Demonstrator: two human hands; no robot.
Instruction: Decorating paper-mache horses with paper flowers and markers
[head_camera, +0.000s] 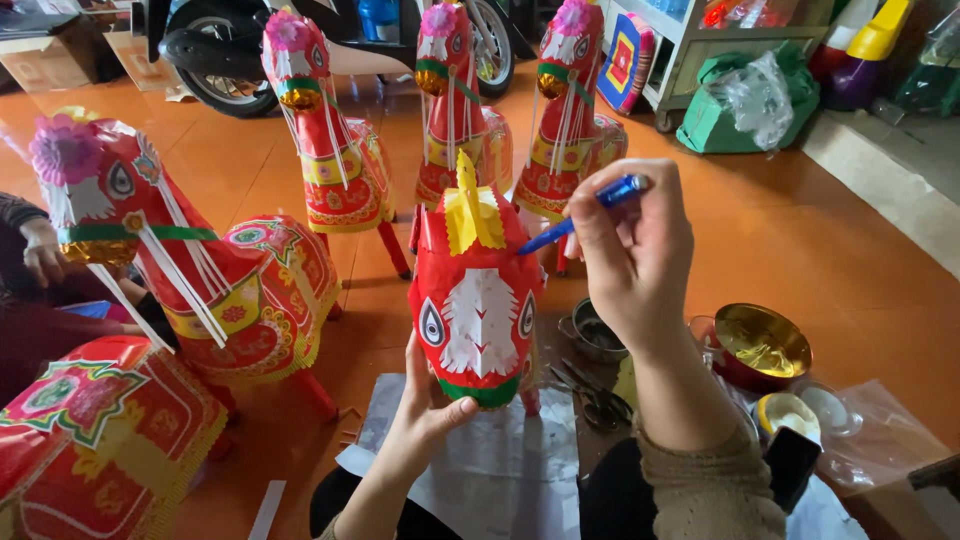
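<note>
Left hand (428, 400) cups the red paper horse head (475, 300) from below — raised right hand (632, 250) pinches a blue pen (585, 212).

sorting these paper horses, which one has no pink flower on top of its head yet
The horse head held up by the left hand: it carries a yellow paper crest where the standing horses have pink flowers, and the right hand touches a blue tool to it.
</note>
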